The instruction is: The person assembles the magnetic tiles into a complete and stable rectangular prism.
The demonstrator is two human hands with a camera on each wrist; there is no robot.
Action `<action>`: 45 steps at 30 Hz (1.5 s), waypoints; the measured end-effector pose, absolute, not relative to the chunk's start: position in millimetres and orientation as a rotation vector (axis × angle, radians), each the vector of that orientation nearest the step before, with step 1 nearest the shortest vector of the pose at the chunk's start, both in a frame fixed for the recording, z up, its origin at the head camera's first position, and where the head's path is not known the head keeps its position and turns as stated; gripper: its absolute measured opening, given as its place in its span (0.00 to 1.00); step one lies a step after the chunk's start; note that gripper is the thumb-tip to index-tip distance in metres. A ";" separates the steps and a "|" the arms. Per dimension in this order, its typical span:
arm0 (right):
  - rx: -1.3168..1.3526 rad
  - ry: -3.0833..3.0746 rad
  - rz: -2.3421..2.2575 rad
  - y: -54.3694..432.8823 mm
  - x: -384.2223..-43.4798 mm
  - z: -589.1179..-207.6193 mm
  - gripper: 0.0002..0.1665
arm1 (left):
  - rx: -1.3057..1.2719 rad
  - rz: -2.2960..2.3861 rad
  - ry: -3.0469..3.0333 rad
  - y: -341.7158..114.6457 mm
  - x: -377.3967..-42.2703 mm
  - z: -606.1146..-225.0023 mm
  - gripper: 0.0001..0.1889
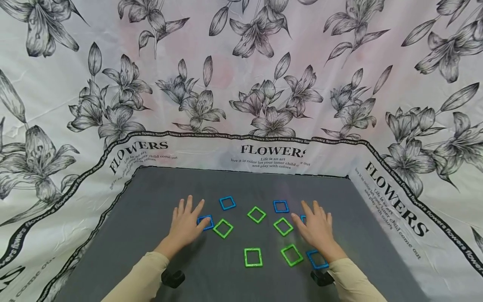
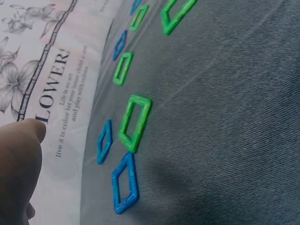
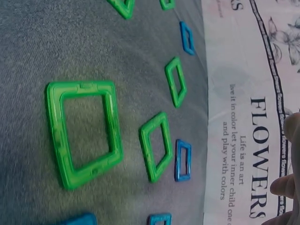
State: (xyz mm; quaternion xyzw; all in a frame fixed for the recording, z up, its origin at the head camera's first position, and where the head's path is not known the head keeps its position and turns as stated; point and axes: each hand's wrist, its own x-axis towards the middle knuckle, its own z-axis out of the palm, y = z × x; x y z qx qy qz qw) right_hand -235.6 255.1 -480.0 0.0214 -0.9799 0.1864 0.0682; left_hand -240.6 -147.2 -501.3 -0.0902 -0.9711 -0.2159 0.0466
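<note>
Spread fingers mark my left hand [image 1: 186, 224] over the left of the dark grey table, nearest a blue square magnetic tile frame [image 1: 212, 222] that the thumb partly covers. On the other side, my right hand [image 1: 316, 226] is held with fingers extended, partly hiding a small blue frame [image 1: 303, 217]. Neither hand holds anything. Between them lie several green square frames, among them a middle one [image 1: 252, 219], a left one [image 1: 229, 233] and a front one [image 1: 246, 257]. In the left wrist view, only the thumb and a bit of finger show; fingertips appear at the right wrist view's edge.
Two more blue frames lie farther back, one left [image 1: 229, 208] and one right [image 1: 282, 212]. Another blue frame [image 1: 310, 260] sits by the right wrist. A white flower-printed cloth [image 1: 271, 151] surrounds the table's back and sides. Dark devices are strapped beneath both wrists.
</note>
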 end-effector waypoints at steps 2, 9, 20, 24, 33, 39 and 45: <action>0.076 -2.952 0.570 251.3 -238.7 -481.4 0.42 | -0.296 -0.637 -2.965 -145.0 -241.6 -503.9 0.36; 0.130 -2.978 0.581 230.3 -246.4 -488.4 0.40 | -0.434 -0.578 -2.924 -130.1 -244.0 -514.7 0.31; 0.237 -2.974 0.571 196.9 -243.9 -509.2 0.37 | -0.754 -0.368 -3.002 -95.8 -253.2 -528.5 0.28; 0.259 -2.995 0.548 191.5 -240.3 -517.3 0.37 | -0.807 -0.250 -3.101 -86.4 -256.3 -531.8 0.28; 0.289 -2.983 0.569 187.4 -236.1 -522.5 0.36 | -0.751 -0.209 -3.183 -77.7 -258.1 -537.1 0.27; 0.290 -2.983 0.589 185.4 -236.5 -523.0 0.35 | -0.753 -0.231 -3.131 -77.4 -256.7 -538.9 0.27; 0.308 -2.994 0.604 181.0 -237.9 -523.2 0.35 | -0.733 -0.312 -3.083 -75.9 -249.2 -543.3 0.24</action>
